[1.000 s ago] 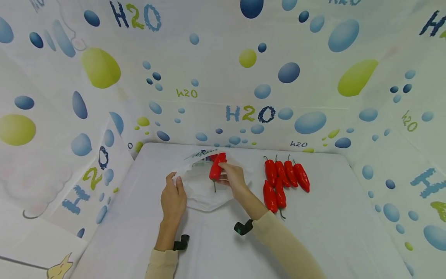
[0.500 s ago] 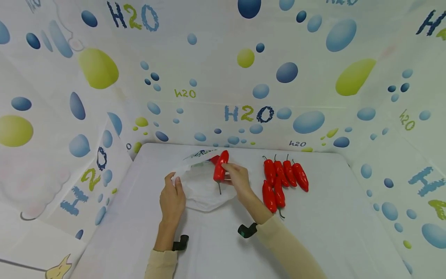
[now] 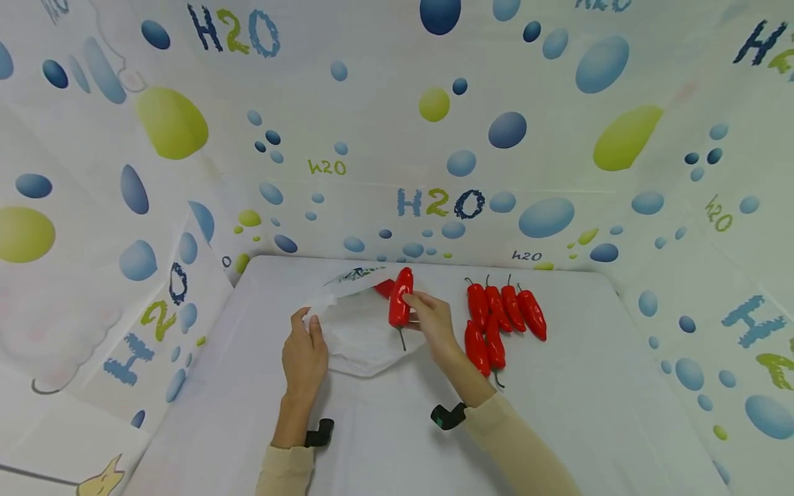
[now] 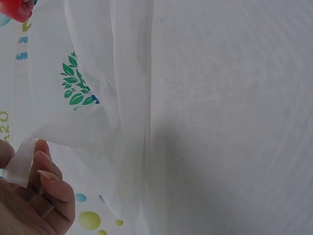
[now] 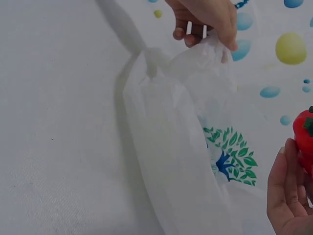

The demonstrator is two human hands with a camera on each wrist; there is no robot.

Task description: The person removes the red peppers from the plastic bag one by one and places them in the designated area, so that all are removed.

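Observation:
My left hand [image 3: 304,359] pinches the edge of a thin white plastic bag [image 3: 360,337], which lies with its mouth raised and facing me. In the left wrist view the bag's edge [image 4: 20,164] sits between thumb and fingers. My right hand [image 3: 435,324] grips a glossy red chili pepper [image 3: 401,300], stem down, in front of the bag's right side. The right wrist view shows that pepper [image 5: 304,134] only partly, at the border. Another red piece [image 3: 384,287] shows inside the bag behind it; most of it is hidden.
Several red chili peppers [image 3: 496,310] lie in two rows on the white table [image 3: 589,413], right of the bag. A white sheet printed with drops and "H2O" [image 3: 440,204] rises behind the table and along its sides. Each wrist carries a small black camera.
My right hand has moved a little to the right with the red chili pepper, away from the bag's mouth. The left hand keeps its hold on the bag's edge.

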